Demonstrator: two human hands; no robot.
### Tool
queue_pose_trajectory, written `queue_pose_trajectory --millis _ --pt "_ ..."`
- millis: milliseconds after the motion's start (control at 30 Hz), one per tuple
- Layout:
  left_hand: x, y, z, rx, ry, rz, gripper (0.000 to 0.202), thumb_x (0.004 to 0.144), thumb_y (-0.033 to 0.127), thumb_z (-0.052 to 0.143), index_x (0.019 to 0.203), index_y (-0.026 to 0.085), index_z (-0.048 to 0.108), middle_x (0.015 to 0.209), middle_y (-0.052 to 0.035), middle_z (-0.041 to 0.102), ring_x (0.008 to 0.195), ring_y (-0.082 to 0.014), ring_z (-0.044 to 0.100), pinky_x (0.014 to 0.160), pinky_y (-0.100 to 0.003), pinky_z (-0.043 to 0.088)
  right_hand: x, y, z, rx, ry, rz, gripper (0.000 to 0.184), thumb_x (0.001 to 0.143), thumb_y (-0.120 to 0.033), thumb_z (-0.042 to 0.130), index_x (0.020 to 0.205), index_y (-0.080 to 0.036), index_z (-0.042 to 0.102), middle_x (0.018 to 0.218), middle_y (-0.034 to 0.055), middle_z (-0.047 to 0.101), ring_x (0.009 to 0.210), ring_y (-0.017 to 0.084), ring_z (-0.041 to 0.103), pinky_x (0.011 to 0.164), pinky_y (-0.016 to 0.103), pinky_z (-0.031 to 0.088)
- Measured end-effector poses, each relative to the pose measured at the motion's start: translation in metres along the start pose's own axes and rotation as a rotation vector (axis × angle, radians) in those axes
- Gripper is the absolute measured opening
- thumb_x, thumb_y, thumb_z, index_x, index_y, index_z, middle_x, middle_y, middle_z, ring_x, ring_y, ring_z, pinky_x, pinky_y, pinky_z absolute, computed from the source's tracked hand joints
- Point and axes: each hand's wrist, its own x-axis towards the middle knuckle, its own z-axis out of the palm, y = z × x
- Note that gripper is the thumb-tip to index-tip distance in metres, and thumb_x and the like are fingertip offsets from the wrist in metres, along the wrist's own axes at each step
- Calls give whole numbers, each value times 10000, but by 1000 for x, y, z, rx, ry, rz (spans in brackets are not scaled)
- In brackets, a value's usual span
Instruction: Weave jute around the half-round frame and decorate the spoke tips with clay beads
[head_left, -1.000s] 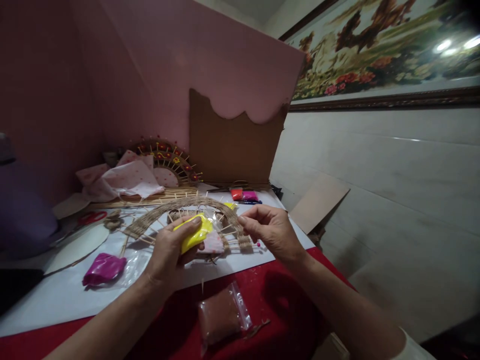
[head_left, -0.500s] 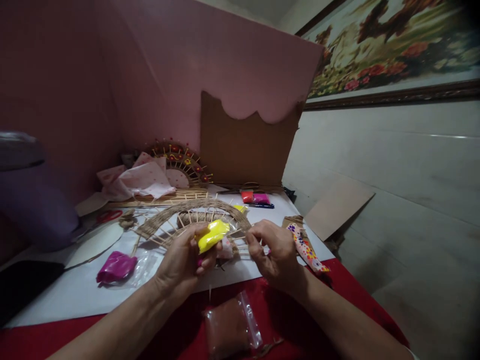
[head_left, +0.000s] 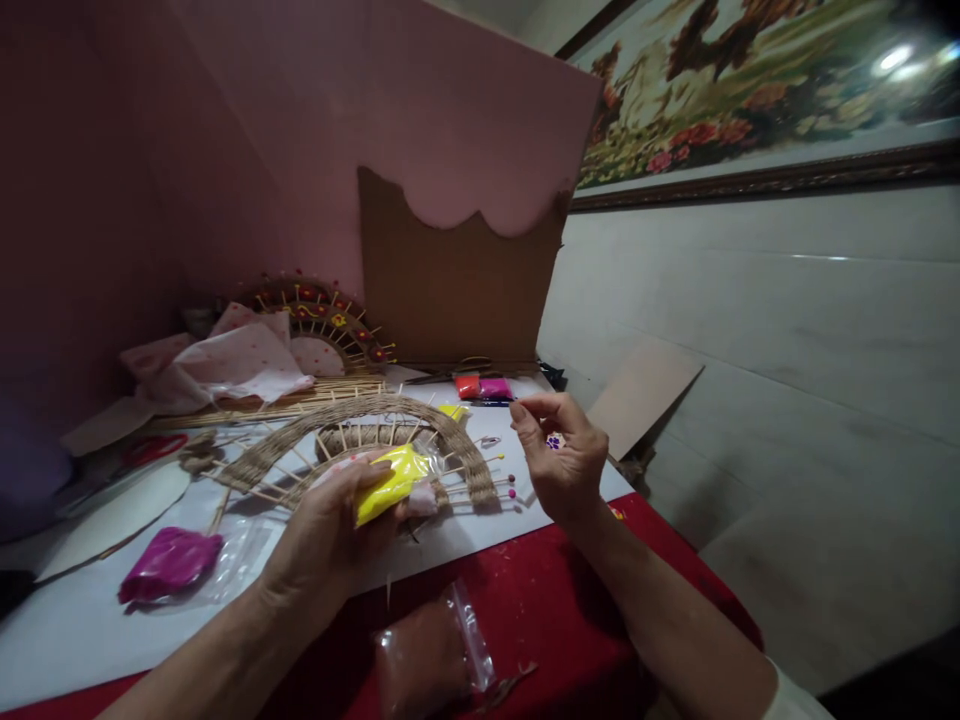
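My left hand (head_left: 330, 530) is closed on a small clear packet of bright yellow modelling clay (head_left: 394, 482), at the near side of a woven fan-shaped frame (head_left: 457, 440) of twine and thin sticks. Whether these fingers also grip the frame is hidden. My right hand (head_left: 562, 455) is raised to the right of the frame, apart from it, with thumb and fingertips pinched together. Anything between them is too small to make out. Stick ends at the frame's right carry a yellow ball (head_left: 501, 457), a brown ball (head_left: 511, 479) and a magenta ball (head_left: 512, 494).
A magenta clay packet (head_left: 172, 565) lies at left and a brown clay packet (head_left: 424, 650) on the red cloth (head_left: 570, 620) in front. Behind are a decorated fan (head_left: 360, 340), pink cloth (head_left: 240, 355), red-handled scissors (head_left: 154, 450) and a standing cardboard sheet (head_left: 450, 290).
My right hand has moved up and right, away from the frame's edge, uncovering the coloured stick ends. My left hand keeps the yellow packet. The view has turned slightly right.
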Motion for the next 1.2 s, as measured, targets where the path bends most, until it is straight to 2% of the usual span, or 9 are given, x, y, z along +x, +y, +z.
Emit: queue_pose_trajectory --millis 167,333,500,633,733,833,967,1067,1200 --pt "-3 3 6 -96 -38 -31 66 710 130 570 763 117 607 645 -48 641 520 -116 580 438 -178 442 -5 -3 0 23 -142 -35 180 864 -227 518 702 -172 574 599 -9 549 538 111 496 543 254 391" --pt "-4 3 7 -209 -107 -59 71 743 129 526 745 102 591 686 -90 641 588 -149 590 579 -258 488 -9 -4 2 25 -253 -129 196 856 -206 527 669 -158 562 590 -1 526 541 112 467 536 256 357" --pt "-5 3 8 -230 -148 -59 86 733 138 527 750 91 597 668 -91 617 578 -143 558 568 -259 467 -8 -3 3 4 -256 -166 150 830 -183 563 683 -154 573 596 -4 541 540 107 468 523 246 360" --pt "-4 3 6 -185 -167 -49 110 725 137 529 776 76 605 678 -89 618 559 -130 542 528 -242 446 -4 -1 1 -15 -88 -105 21 799 -167 599 779 -163 602 666 -4 600 533 98 484 516 233 393" --pt "-5 2 4 -153 -204 -46 98 742 157 533 794 106 599 642 -46 597 556 -130 543 509 -239 437 -3 1 -1 -9 -24 -21 43 820 -201 577 839 -171 601 669 -5 605 534 106 501 515 239 409" --pt "-6 0 4 -100 -119 -66 66 748 174 578 802 139 591 661 -20 608 559 -114 561 504 -209 440 -3 2 -1 -3 -68 30 109 854 -243 526 802 -172 592 639 -4 585 516 108 490 507 248 398" --pt "-6 -1 8 3 -3 -46 110 711 193 661 797 153 607 695 -15 640 547 -88 574 484 -162 438 -6 0 -1 -13 -128 2 211 872 -251 492 695 -172 576 607 0 553 554 121 499 552 266 396" --pt "-6 -2 9 69 -29 -33 164 687 222 690 823 159 624 702 -23 649 542 -91 572 448 -155 412 -8 -3 0 16 -203 -56 229 870 -231 496 658 -172 557 593 -4 532 552 118 478 551 266 377" --pt "-5 -3 5 168 -126 -29 250 680 266 696 886 143 628 741 -62 666 565 -113 576 403 -155 348 -8 -4 1 48 -262 -123 196 839 -207 550 646 -172 535 586 -14 503 541 110 439 525 258 348"
